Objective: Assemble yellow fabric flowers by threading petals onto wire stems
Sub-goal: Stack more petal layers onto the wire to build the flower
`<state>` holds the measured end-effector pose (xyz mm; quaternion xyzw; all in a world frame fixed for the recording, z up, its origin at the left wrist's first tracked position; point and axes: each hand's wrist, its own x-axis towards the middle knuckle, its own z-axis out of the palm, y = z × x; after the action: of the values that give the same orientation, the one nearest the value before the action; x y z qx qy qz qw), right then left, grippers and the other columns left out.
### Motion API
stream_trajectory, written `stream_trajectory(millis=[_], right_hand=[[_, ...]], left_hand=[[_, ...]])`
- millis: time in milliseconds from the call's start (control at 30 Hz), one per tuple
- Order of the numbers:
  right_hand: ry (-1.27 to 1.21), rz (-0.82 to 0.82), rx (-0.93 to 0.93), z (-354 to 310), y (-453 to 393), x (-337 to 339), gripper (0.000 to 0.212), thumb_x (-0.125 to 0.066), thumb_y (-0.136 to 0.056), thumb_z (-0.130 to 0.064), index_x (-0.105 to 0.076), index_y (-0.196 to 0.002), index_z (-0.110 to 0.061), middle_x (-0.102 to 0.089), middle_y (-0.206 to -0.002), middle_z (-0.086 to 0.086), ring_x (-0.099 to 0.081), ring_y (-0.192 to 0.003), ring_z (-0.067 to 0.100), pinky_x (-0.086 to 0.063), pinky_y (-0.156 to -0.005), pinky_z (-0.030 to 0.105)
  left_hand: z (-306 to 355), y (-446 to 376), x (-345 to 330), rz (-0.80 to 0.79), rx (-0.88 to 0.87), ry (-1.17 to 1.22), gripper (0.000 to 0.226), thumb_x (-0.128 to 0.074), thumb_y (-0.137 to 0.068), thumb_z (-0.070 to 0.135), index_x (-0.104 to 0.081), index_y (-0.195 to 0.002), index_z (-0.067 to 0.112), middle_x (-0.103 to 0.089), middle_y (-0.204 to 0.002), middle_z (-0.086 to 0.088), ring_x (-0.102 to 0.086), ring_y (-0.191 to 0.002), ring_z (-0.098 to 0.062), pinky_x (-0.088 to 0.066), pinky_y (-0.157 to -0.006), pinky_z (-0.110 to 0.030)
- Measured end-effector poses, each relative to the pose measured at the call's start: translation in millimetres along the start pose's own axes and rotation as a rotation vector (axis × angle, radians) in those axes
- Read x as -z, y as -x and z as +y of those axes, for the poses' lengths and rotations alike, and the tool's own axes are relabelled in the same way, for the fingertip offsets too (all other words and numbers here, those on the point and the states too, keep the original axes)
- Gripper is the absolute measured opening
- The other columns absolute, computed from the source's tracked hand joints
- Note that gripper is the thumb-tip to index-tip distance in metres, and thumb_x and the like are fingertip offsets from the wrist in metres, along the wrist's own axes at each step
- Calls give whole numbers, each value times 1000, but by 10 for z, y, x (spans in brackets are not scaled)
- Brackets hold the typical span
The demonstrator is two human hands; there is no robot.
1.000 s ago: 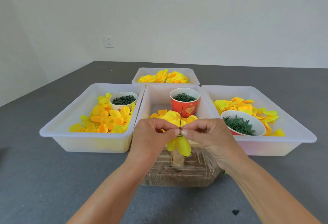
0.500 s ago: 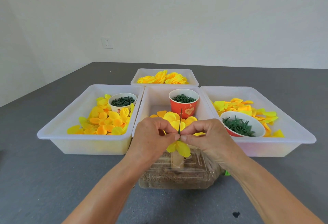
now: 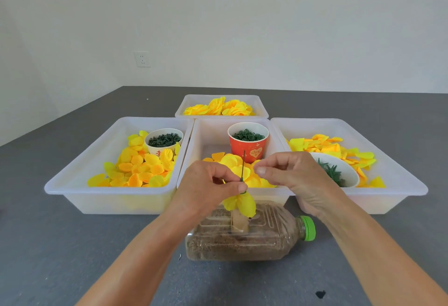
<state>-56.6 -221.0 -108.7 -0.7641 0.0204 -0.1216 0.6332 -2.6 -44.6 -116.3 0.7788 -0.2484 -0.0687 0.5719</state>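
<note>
Far to the left of the hands sits a white plastic tray [image 3: 80, 185] of loose yellow and orange fabric petals [image 3: 138, 167], with a white paper cup [image 3: 164, 141] of dark green curled pieces at its far end. The left hand [image 3: 206, 190] is curled, thumb and forefinger pinching the thin green wire stem [image 3: 243, 166] — the wire rises upright from the pinch, and the yellow flower petals [image 3: 240, 203] threaded on it hang just below the fingers. Beyond both hands the middle tray [image 3: 194, 140] holds more petals and a red paper cup [image 3: 248, 143] of green curls; a farther tray [image 3: 180, 109] holds finished yellow flowers. Beneath the hands lies a clear plastic bottle [image 3: 242, 240] on its side, filled with brownish grit, its green cap [image 3: 308, 228] pointing right. The right hand [image 3: 298, 179] is apart from the wire, just beside it, thumb and forefinger tips pressed together — whether they grip anything cannot be told. Right of it, another tray [image 3: 400, 177] has petals and a white bowl [image 3: 349, 172] of green leaf pieces.
</note>
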Motion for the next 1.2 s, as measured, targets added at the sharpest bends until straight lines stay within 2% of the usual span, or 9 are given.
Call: stream_trajectory(millis=[100, 233, 367, 533, 633, 767, 1000, 1100, 1200], right_hand=[[91, -207, -4, 9, 140, 13, 28, -85, -61, -16, -74, -86, -22, -71, -89, -1, -65, -78, 7, -54, -73, 21], [141, -116, -106, 34, 249, -92, 17, -72, -79, -21, -65, -94, -17, -69, -72, -3, -64, -66, 8, -51, -57, 18], [-6, -196, -351, 36, 325, -178, 26, -69, -83, -16, -59, -106, -13, -70, -66, 5, -66, -59, 15, -48, -48, 19], [-235, -169, -449, 68, 372, -236, 35, -73, -69, -11, -63, -102, -10, -70, -68, 2, -66, -58, 13, -50, -48, 19], [-336, -158, -467, 84, 385, -225, 45, -72, -55, -13, -64, -100, -8, -70, -70, 5, -67, -58, 14, -51, -49, 20], [-432, -128, -475, 113, 365, -222, 42, -71, -53, -9, -65, -94, -6, -70, -72, 8, -66, -58, 15, -53, -50, 21], [-428, -135, -500, 115, 364, -224, 34, -71, -58, -12, -66, -91, -8, -69, -70, 7, -65, -53, 16, -50, -45, 21], [-243, -99, -465, 111, 356, -222, 24, -71, -74, -12, -66, -97, -9, -70, -74, 5, -62, -52, 12, -44, -41, 19], [-124, 27, -352, 122, 304, -216, 11, -68, -82, -8, -67, -93, -8, -66, -65, 1, -54, -46, 7, -37, -38, 17]], left_hand=[[-1, -24, 32, -48, 18, 9, 7, -80, -69, 13, -74, -71, 14, -68, -83, -24, -54, -70, -21, -45, -71, -35], [-28, 24, 78, -89, 102, 148, 9, -67, -83, 19, -74, -85, 13, -72, -88, -7, -62, -78, -9, -49, -72, -17], [-37, 50, 68, -24, 186, 83, 15, -55, -93, 19, -70, -91, 15, -69, -88, 0, -62, -77, -8, -48, -67, -17], [-15, 113, 59, -47, 258, 92, 11, -60, -88, 5, -67, -90, 13, -66, -88, -9, -61, -71, -17, -54, -67, -26], [-10, 130, 81, -67, 339, 271, 14, -62, -84, -3, -66, -90, 9, -64, -86, -10, -59, -70, -19, -55, -61, -25], [12, 111, 99, -83, 416, 445, 16, -59, -84, -6, -65, -92, 5, -68, -82, -8, -64, -69, -18, -56, -56, -27], [27, 99, 91, -77, 403, 410, 13, -59, -85, -4, -65, -91, 6, -67, -81, -7, -62, -65, -16, -53, -55, -24], [3, 103, 88, -39, 309, 256, 13, -64, -84, 3, -69, -91, 13, -64, -88, -7, -59, -74, -14, -50, -61, -22], [17, 102, 72, -35, 173, 212, 15, -70, -79, 6, -72, -85, 19, -68, -90, -4, -59, -80, -11, -48, -68, -20]])
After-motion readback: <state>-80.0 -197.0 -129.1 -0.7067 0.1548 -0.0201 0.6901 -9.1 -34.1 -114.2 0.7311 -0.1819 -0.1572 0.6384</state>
